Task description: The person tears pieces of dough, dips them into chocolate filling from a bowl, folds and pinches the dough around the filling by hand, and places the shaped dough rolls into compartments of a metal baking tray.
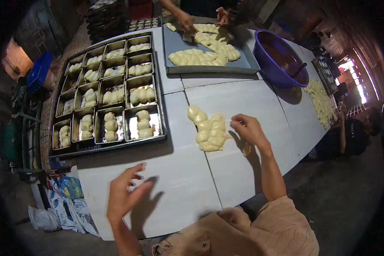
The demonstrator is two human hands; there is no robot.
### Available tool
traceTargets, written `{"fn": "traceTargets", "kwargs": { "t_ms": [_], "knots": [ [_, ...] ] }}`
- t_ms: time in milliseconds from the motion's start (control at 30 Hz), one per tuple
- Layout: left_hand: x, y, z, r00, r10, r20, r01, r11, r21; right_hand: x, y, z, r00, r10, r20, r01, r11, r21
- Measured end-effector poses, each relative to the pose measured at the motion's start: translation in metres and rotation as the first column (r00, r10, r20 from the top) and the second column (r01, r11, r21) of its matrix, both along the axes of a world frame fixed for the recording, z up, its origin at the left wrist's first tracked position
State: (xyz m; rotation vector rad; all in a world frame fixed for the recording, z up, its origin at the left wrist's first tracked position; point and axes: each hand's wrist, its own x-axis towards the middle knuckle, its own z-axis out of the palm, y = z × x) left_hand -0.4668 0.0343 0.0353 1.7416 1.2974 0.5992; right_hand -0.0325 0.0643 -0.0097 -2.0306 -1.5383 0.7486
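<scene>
My left hand point(127, 191) is over the near left part of the white table point(179, 179), fingers apart, holding nothing. Right of a pile of pale dough pieces point(210, 131), my right hand point(249, 129) hovers with thumb and fingertips close together; whether something small is between them cannot be told. A small scrap of dough point(246, 149) lies under that hand. At the left stands a large tray point(108, 149) of rectangular metal loaf tins point(112, 110), most with a row of dough pieces in them. One tin in the second row from the far left shows no clear dough.
Beyond the pile, another person's hands point(185, 22) work over a grey metal tray point(211, 69) of dough. A purple basin point(268, 68) with a dark handle in it stands at the far right. More dough point(320, 102) and a person in dark clothing point(352, 134) are farther right.
</scene>
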Motion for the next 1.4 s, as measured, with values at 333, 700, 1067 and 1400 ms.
{"fn": "traceTargets", "kwargs": {
  "t_ms": [333,700,1067,1400],
  "knots": [
    [0.219,0.023,-0.06,0.992,0.079,-0.099,-0.04,0.937,0.348,0.005,0.056,-0.045,0.729,0.577,0.369,-0.671,0.711,0.213],
    [0.287,0.008,-0.095,0.882,0.377,-0.284,-0.186,0.83,0.525,0.047,0.059,-0.024,0.626,0.78,0.019,-0.78,0.626,0.007],
    [0.299,0.012,-0.102,0.831,0.397,-0.391,-0.158,0.841,0.518,0.138,0.046,-0.011,0.685,0.398,-0.611,-0.549,0.833,-0.073],
    [0.302,0.015,-0.102,0.826,0.36,-0.434,-0.129,0.87,0.477,0.192,-0.015,0.006,0.451,0.128,-0.883,-0.129,0.989,0.077]
  ]
}}
